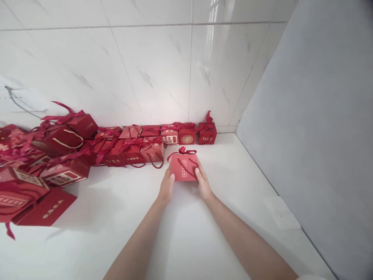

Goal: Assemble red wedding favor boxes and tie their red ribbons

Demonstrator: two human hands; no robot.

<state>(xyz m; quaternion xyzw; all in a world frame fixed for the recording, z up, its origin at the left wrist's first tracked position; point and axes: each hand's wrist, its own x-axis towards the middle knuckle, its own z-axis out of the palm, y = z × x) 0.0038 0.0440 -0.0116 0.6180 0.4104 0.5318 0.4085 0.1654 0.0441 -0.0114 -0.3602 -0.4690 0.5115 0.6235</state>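
Between my two hands is a red gift box (181,173) with a ribbon bow on top, a dark rope handle and a pale printed label on its face. My left hand (167,183) presses its left side, thumb at the front lower corner. On the opposite side my right hand (204,181) grips it, thumb over the front edge by the rope. Whether the box's underside touches the white surface is hidden. Just behind it stands a row of similar red boxes, among them one with a round gold emblem (187,137) and an end box with an upright ribbon (207,136).
Many more red boxes are piled at the left, including a dark red one (48,208) lying near the front. A tiled wall (157,70) closes the back, and a grey panel (320,116) the right. A white flat piece (282,212) lies along the panel's foot.
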